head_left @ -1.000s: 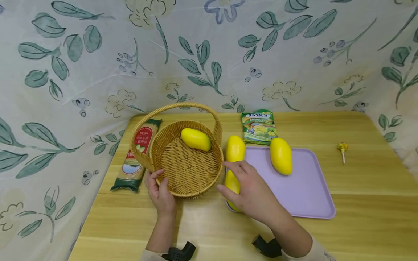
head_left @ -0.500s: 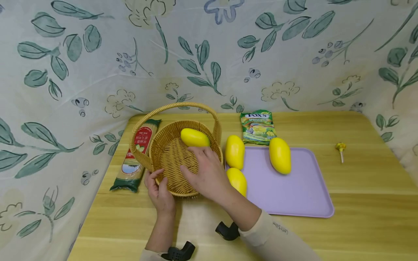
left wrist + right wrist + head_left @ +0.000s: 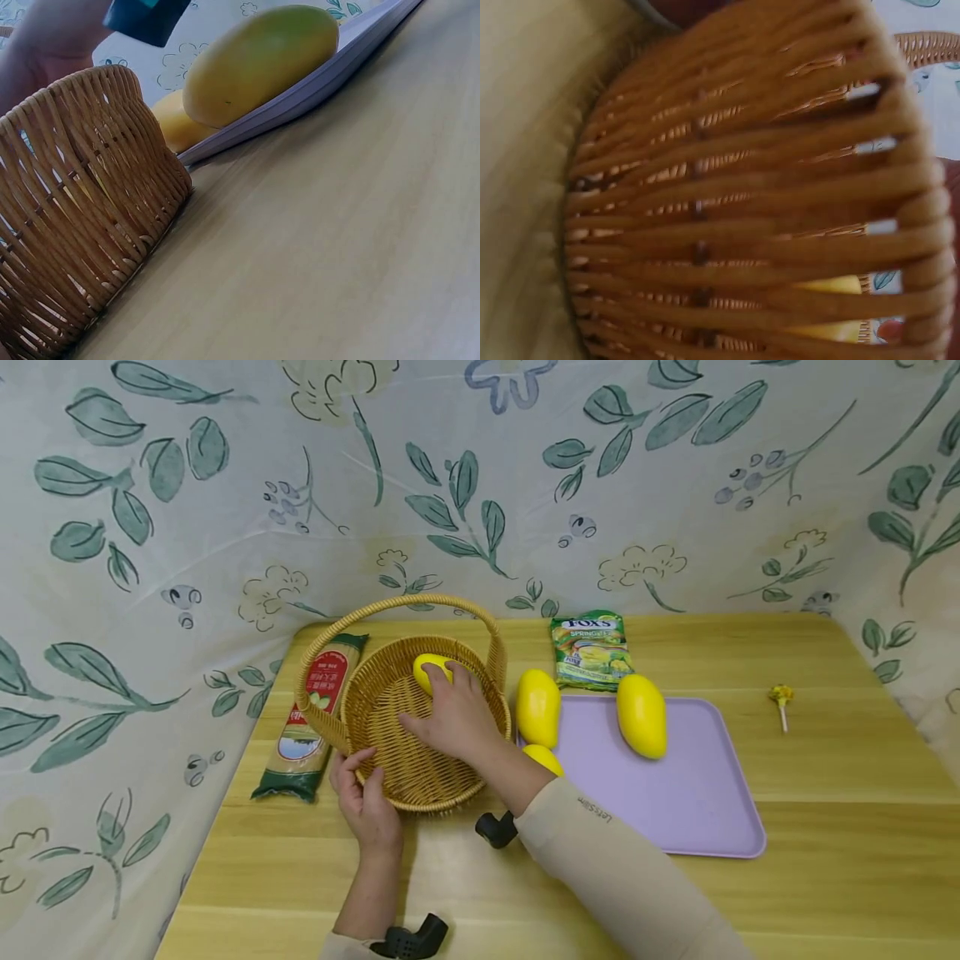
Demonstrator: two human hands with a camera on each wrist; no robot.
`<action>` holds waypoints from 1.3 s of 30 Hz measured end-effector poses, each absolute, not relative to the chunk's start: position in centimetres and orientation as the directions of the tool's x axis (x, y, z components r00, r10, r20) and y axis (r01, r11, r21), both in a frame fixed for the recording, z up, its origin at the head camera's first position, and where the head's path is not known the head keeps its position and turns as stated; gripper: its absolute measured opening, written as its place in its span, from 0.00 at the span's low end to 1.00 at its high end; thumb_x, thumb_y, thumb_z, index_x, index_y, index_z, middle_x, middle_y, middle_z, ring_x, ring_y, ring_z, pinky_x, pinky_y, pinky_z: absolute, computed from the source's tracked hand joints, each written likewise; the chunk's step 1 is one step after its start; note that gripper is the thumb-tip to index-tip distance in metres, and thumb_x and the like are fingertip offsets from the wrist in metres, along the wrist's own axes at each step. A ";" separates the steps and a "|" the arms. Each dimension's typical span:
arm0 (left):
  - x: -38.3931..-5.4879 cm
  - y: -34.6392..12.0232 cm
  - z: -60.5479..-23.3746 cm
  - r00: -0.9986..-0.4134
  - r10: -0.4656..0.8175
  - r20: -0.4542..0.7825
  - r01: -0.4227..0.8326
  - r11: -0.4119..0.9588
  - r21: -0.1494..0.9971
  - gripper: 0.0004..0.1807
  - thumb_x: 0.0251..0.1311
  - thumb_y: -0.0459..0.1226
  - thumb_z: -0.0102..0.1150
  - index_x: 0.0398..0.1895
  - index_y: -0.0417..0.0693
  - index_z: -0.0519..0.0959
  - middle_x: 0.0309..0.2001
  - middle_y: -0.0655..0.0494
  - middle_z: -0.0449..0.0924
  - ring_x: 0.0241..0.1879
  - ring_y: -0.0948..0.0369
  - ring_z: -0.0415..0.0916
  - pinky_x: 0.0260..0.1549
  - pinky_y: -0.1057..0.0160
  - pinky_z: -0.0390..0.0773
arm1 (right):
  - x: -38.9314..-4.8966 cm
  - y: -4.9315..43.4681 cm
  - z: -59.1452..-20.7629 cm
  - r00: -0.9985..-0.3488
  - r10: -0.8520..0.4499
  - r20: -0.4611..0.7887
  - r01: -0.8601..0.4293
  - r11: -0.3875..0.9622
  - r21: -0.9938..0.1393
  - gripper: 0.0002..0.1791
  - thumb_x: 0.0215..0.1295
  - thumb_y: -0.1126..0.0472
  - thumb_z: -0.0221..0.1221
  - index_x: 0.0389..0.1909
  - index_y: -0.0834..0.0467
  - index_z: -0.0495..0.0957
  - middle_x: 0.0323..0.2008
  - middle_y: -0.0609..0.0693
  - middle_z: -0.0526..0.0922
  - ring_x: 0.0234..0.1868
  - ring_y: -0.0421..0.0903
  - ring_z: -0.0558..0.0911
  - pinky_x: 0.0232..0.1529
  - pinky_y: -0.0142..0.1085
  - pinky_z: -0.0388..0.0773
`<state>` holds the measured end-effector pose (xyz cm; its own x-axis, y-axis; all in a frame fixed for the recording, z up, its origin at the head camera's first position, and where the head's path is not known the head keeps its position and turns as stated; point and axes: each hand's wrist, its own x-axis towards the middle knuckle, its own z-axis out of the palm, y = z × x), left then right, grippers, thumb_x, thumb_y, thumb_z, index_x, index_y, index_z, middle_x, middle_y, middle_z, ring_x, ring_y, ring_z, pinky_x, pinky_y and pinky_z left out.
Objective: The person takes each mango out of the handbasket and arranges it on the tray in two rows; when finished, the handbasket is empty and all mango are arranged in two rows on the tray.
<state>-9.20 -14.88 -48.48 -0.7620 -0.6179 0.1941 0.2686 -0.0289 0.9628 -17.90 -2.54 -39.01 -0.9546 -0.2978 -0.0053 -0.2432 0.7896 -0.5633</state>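
Observation:
My left hand (image 3: 367, 810) grips the near-left rim of a round wicker basket (image 3: 408, 781), whose tall handle arches over it. Inside the basket, at the back right, lies a yellow mango (image 3: 424, 672). My right hand (image 3: 459, 714) reaches over the basket, its fingers extended across that mango and hiding much of it. The right thumb is spread away, above the woven bottom. In the right wrist view the basket wall (image 3: 727, 202) fills most of the frame, and a bit of the yellow mango (image 3: 832, 289) shows through the gaps.
A lilac tray (image 3: 697, 802) lies right of the basket, with mangoes (image 3: 538, 706) along its left edge and another mango (image 3: 642, 717) at the back. Behind it is a green candy bag (image 3: 592, 652). A pasta pack (image 3: 307, 727) lies left; a lollipop (image 3: 782, 697) lies far right.
My right hand has moved left from beside the tray into the basket, then farther back over the mango there. The left hand has stayed on the rim.

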 end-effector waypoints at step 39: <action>-9.2 -15.0 -48.4 -0.765 -0.614 0.196 0.271 -0.031 0.962 0.14 0.62 0.20 0.44 0.50 0.21 0.69 0.72 0.41 0.55 0.75 0.49 0.52 0.67 0.75 0.56 | -20.5 -3.1 -41.3 -0.931 -0.332 -0.152 -0.219 0.840 -0.496 0.48 0.60 0.48 0.72 0.79 0.45 0.58 0.65 0.61 0.73 0.63 0.61 0.76 0.60 0.52 0.77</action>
<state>-9.17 -14.97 -48.38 -0.7648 -0.6138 0.1957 0.2711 -0.0311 0.9620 -20.50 -3.07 -41.28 -0.9309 -0.3320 -0.1521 -0.2186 0.8402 -0.4963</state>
